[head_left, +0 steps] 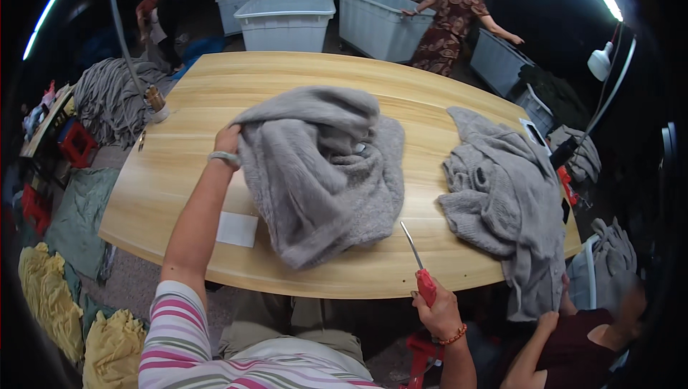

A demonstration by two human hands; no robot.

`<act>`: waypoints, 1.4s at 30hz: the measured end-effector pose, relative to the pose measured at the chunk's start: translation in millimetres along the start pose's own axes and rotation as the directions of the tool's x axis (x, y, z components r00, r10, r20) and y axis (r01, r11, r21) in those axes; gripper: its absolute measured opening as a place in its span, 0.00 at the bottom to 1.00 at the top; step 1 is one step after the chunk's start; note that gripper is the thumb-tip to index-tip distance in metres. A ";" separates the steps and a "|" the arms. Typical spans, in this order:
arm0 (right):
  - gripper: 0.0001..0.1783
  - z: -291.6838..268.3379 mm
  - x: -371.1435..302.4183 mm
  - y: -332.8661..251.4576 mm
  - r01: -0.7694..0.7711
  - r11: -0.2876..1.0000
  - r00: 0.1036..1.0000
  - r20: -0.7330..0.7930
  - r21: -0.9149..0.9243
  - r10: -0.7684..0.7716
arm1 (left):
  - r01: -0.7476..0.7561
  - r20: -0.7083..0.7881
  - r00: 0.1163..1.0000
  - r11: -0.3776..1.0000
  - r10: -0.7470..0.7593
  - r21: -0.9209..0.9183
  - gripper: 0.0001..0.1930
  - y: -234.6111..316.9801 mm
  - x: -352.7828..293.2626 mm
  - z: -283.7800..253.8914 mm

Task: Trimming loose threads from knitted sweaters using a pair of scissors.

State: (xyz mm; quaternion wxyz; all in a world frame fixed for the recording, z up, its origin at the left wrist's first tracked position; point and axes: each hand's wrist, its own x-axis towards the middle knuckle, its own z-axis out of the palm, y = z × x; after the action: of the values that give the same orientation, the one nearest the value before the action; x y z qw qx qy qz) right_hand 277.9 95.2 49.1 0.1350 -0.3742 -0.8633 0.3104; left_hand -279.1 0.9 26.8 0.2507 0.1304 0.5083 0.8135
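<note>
On table centre, left hand (228, 139) clamped on edge of fluffy grey sweater (322, 174), bunched on wooden table (215, 88). Right hand (438, 311) shut round red-handled tool (419, 263) at near edge, blade twd sweater. Second grey knit (502, 195) on right; white label (237, 229) nr left forearm.

On the wooden bench (301, 66), the left hand (228, 138) grips the edge of a bunched grey sweater (322, 174). The right hand (438, 311), just off the bench's near edge, holds a red-handled tool (419, 263), blade pointing toward that sweater. A second grey sweater (502, 195) lies right of it.
</note>
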 end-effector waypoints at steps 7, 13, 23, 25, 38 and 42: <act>0.21 14.7 24.5 1.5 0.071 0.997 0.995 0.063 0.036 -0.073 | -0.276 -0.063 0.871 0.591 0.487 0.758 0.20 -28.2 -56.7 -82.5; 0.22 21.4 29.2 -17.9 0.073 0.996 0.991 0.110 0.058 -0.079 | -0.654 0.659 0.735 -0.089 0.158 0.751 0.41 -27.7 -151.0 24.7; 0.23 15.9 10.8 -37.6 -0.002 0.996 0.990 0.140 0.093 -0.011 | -0.757 0.806 0.587 0.298 -0.080 0.581 0.35 -33.9 -148.2 0.5; 0.23 17.0 12.1 -35.3 0.019 0.998 0.990 0.137 0.063 -0.027 | -0.781 0.853 0.506 0.351 -0.131 0.517 0.27 -24.1 -174.7 -12.1; 0.21 43.2 28.8 -63.7 0.144 0.990 0.958 0.250 -0.009 -0.137 | -0.629 0.629 0.772 -0.034 0.089 0.777 0.23 1.7 -244.3 18.4; 0.22 45.6 22.6 -80.0 0.201 0.978 0.948 0.263 -0.058 -0.179 | -0.510 0.547 0.802 -0.202 0.240 0.836 0.24 -52.3 -197.1 29.5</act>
State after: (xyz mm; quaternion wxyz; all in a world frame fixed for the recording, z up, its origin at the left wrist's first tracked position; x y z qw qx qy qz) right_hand 196.3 49.7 64.9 0.0358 -0.2515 -0.9177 0.3053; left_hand -85.4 -64.4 1.8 -0.1331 0.4901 0.8360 0.2079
